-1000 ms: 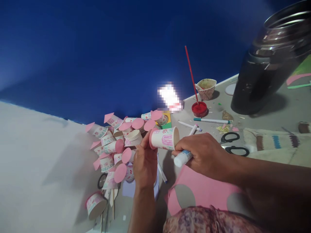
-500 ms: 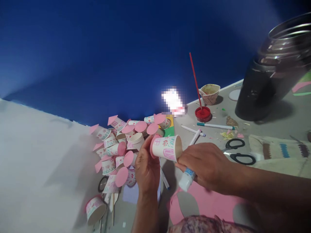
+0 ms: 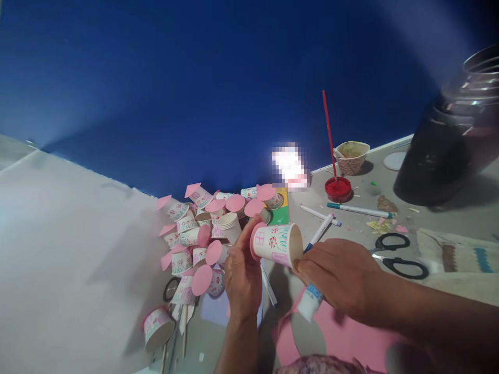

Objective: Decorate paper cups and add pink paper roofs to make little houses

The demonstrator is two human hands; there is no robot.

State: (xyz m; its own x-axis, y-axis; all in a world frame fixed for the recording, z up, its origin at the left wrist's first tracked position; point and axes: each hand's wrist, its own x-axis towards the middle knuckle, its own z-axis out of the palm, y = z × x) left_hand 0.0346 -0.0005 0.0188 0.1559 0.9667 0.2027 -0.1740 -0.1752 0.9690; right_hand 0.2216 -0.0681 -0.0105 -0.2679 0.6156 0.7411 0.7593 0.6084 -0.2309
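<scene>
A small white paper cup [image 3: 275, 244] lies sideways between my hands, with a window and flowers drawn on it in pink, red and teal. A pink paper circle [image 3: 255, 240] sits against its base. The flat palm and outstretched fingers of my left hand [image 3: 244, 275] press on this circle from the left. My right hand [image 3: 339, 270] pinches the cup at its rim while its curled fingers also hold a white and blue glue stick [image 3: 311, 304], pointing down. Beneath lies pink paper [image 3: 351, 332] with round holes cut from it.
Several decorated cups with pink paper tops [image 3: 202, 236] crowd the left side, and one cup [image 3: 158, 328] lies apart. Black-handled scissors [image 3: 405, 267], marker pens [image 3: 358, 210], a red paint pot [image 3: 338, 190], a paper bowl [image 3: 352, 158] and a large dark jar [image 3: 432, 156] stand rightward.
The view has shifted, so everything sits slightly further right and lower. My hands keep the same hold on the cup and glue stick, and the cup has turned slightly.
</scene>
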